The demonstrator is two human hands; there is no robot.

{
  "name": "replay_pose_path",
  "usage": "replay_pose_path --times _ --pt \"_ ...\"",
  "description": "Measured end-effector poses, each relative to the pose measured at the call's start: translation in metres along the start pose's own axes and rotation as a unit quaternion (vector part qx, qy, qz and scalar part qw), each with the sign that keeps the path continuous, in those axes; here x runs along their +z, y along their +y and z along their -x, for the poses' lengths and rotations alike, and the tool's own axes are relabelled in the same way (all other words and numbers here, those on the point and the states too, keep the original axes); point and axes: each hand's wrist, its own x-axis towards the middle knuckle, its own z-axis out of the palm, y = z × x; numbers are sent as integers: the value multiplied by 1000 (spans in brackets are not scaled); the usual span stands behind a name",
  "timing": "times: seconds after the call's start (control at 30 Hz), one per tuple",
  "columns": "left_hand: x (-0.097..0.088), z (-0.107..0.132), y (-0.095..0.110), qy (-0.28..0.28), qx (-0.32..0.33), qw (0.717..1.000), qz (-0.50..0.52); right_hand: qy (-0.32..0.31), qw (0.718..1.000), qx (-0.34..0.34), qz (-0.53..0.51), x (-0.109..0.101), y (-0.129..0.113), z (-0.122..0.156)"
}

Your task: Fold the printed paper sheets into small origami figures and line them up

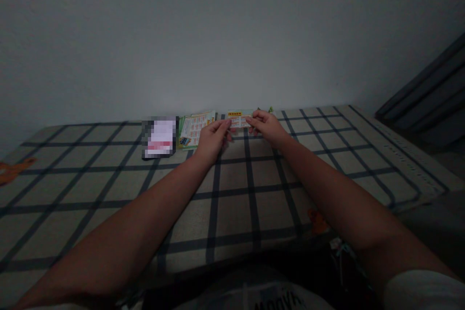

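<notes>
Both my arms reach forward over a checked cloth surface (pixel 254 213). My left hand (pixel 212 139) and my right hand (pixel 267 127) pinch the two ends of a small printed card (pixel 239 120) with an orange-yellow header, held just above the cloth near the far wall. Each hand's fingers are closed on the card's edge. Just left of my left hand lies a green printed leaflet (pixel 194 130) flat on the cloth.
A lit phone-like screen (pixel 160 138) lies left of the leaflet. A plain wall rises right behind these things. An orange print marks the cloth at the far left (pixel 12 170). A dark slanted panel (pixel 428 92) stands at the right.
</notes>
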Motion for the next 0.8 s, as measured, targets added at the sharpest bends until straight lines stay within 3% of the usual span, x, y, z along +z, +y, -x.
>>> replay_pose_path --times 0.13,0.8 --pt "1 -1 -1 -13 -5 998 59 13 1000 -7 -9 0 -2 1" --pt "3 1 3 0 -19 1000 11 -34 994 11 -99 -2 -2 1"
